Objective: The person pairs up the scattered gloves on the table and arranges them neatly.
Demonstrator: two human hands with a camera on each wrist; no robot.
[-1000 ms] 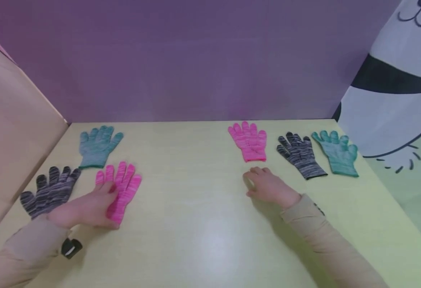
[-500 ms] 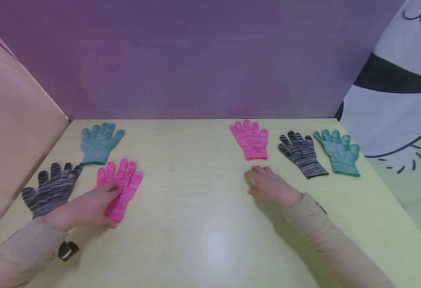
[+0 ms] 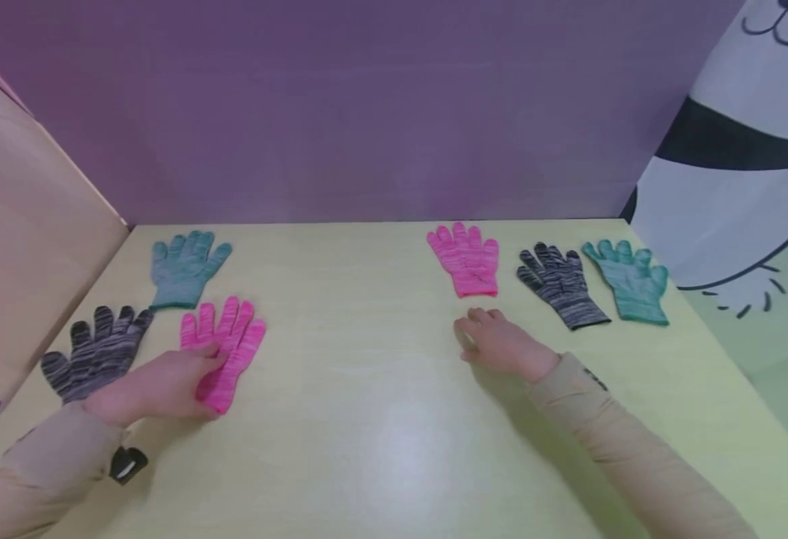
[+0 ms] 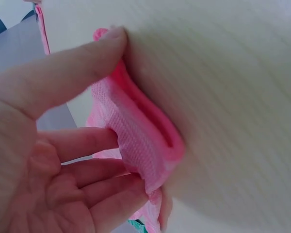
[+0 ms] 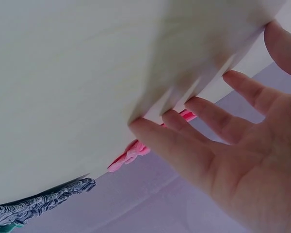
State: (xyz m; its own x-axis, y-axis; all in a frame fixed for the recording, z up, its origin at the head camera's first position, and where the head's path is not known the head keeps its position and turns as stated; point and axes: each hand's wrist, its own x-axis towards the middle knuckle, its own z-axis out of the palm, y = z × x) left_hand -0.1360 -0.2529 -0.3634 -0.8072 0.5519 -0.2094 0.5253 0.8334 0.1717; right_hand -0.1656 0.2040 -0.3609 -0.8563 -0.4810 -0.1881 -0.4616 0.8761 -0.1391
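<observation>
Evidently, the left hand (image 3: 165,380) grips a pink glove (image 3: 237,355) by its cuff (image 4: 137,138), thumb and fingers at opposite edges; the right hand (image 3: 504,348), fingers apart, touches the table (image 3: 367,389) with its fingertips, holding nothing. Beside the dark grey glove (image 3: 100,355), the gripped one has barely shifted this last second, so it seems steadied rather than carried

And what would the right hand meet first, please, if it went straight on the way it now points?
Probably the purple backdrop: the line from the right hand crosses open tabletop, passing left of the farther pink glove, though depth is unclear.
</observation>
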